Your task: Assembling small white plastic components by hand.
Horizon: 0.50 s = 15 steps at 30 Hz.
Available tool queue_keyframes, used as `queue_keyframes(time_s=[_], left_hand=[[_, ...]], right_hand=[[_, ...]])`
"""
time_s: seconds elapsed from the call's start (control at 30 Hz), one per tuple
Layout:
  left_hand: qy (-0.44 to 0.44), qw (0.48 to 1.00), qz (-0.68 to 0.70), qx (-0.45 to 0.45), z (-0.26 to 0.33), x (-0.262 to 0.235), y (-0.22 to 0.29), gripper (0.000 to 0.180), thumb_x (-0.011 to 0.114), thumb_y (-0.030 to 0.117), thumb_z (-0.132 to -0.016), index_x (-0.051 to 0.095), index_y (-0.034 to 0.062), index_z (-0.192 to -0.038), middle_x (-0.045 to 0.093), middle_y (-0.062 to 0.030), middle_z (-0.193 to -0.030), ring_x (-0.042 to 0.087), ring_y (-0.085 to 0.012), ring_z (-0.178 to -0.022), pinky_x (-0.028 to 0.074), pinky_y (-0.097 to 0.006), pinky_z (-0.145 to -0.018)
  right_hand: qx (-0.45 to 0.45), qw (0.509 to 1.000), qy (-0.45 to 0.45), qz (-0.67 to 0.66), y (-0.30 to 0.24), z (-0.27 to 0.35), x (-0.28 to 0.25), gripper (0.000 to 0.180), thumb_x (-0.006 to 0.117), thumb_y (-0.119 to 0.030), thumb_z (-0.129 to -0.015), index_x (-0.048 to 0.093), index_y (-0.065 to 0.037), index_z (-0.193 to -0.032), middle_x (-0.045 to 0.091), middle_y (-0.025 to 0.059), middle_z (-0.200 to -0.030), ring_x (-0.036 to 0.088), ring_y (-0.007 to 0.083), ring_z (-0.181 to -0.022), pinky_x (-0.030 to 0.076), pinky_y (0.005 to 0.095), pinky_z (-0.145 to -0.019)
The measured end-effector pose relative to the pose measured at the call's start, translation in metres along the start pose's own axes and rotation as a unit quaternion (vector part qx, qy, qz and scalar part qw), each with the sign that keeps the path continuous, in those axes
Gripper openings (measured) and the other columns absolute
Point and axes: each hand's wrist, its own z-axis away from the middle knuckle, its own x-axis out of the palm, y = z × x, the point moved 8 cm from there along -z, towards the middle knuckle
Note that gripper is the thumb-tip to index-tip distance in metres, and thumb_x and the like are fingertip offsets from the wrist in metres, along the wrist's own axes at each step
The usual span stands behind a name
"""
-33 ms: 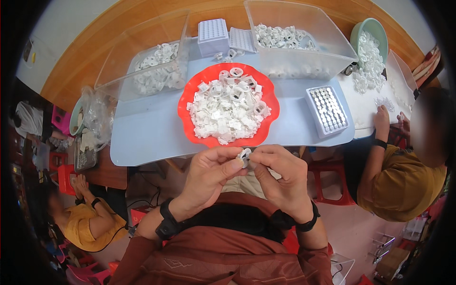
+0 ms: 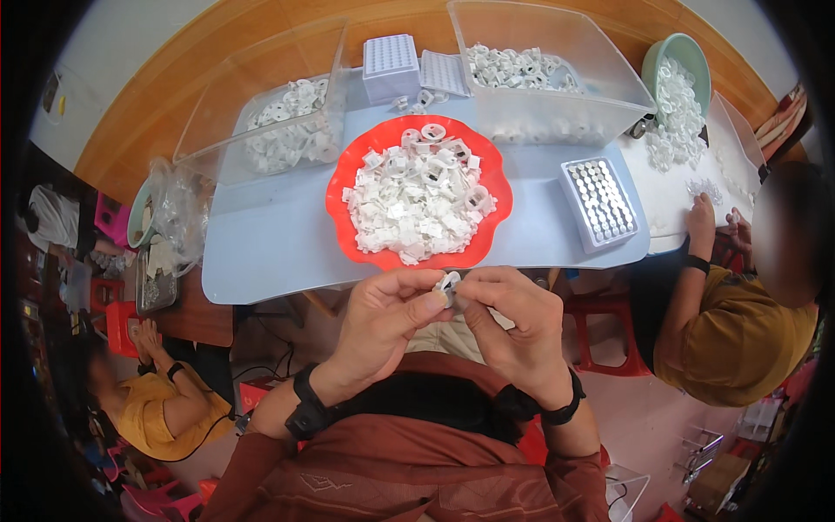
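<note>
Pale blue table fills the upper half, wood floor behind it. Red scalloped tray sits at centre, heaped with small white plastic clips. Below the tray, at 6 o'clock, both hands meet over the person's lap. Left hand and right hand pinch 1 small white plastic clip between them, thumb and fingertips of each hand pressed together on it; clip sits just off the table's near edge, clear of the tray. Black wristbands on both wrists.

At 3 o'clock of the tray, a white grid block with rows of holes. At 11 o'clock, a clear bin with white parts; at 1 o'clock, a larger clear bin with more. 2 white grid blocks between the bins at 12 o'clock. Green bowl of clear parts far at 2 o'clock. 2 other people in yellow shirts sit at 3 and 8 o'clock.
</note>
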Motion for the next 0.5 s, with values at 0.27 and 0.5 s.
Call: queue_keyframes(time_s=[0.27, 0.5], left_hand=[[0.007, 0.997, -0.053, 0.049, -0.002, 0.001, 0.000, 0.027, 0.069, 0.000, -0.091, 0.065, -0.0033, -0.118, 0.070, -0.0122, -0.109, 0.068, -0.0161, -0.097, 0.057, -0.030, -0.088], [-0.024, 0.991, -0.117, 0.064, -0.001, 0.008, -0.001, 0.027, 0.069, -0.003, -0.089, 0.066, -0.0036, -0.115, 0.069, -0.0147, -0.111, 0.069, -0.0190, -0.097, 0.058, -0.033, -0.089]], right_hand=[[0.084, 0.994, -0.018, -0.072, 0.019, 0.000, 0.001, 0.016, 0.071, 0.009, -0.081, 0.070, 0.001, -0.094, 0.072, 0.0124, -0.090, 0.071, 0.0195, -0.079, 0.056, 0.0283, -0.071], [0.213, 0.948, -0.080, -0.222, 0.038, 0.003, 0.002, 0.010, 0.074, 0.004, -0.084, 0.067, 0.003, -0.091, 0.072, 0.0075, -0.085, 0.070, 0.0125, -0.081, 0.057, 0.0262, -0.072]])
